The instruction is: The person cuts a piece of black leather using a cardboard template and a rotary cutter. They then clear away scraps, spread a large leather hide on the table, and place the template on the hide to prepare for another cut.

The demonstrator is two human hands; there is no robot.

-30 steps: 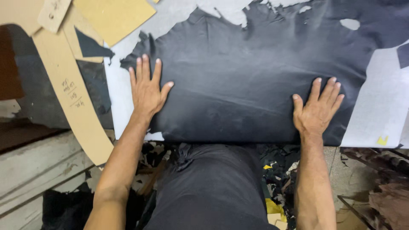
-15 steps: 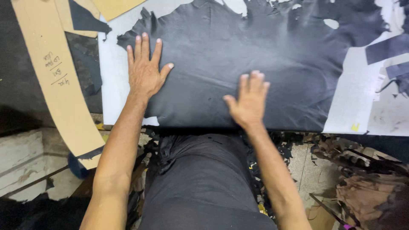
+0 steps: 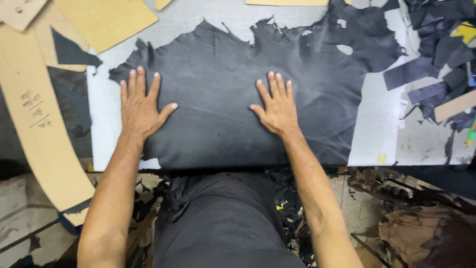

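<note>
Black leather hide (image 3: 223, 79) is lying spread on the grey worktable (image 3: 377, 124); left hand (image 3: 139, 106) and right hand (image 3: 277, 106) are pressing flat on it, fingers splayed open, forearms reaching straight forward, gripping nothing.

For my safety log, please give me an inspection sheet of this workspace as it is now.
Surface: pale table, marked and scuffed.
Job's things: dark hide spread flat, ragged edges, small holes at upper right.
Clutter: dark scraps at right; tan card patterns at left and top.
Hands: left hand and right hand both flat on the hide, fingers spread.
Cables: nothing seen.
Surroundings: offcuts on floor below the table edge.
</note>
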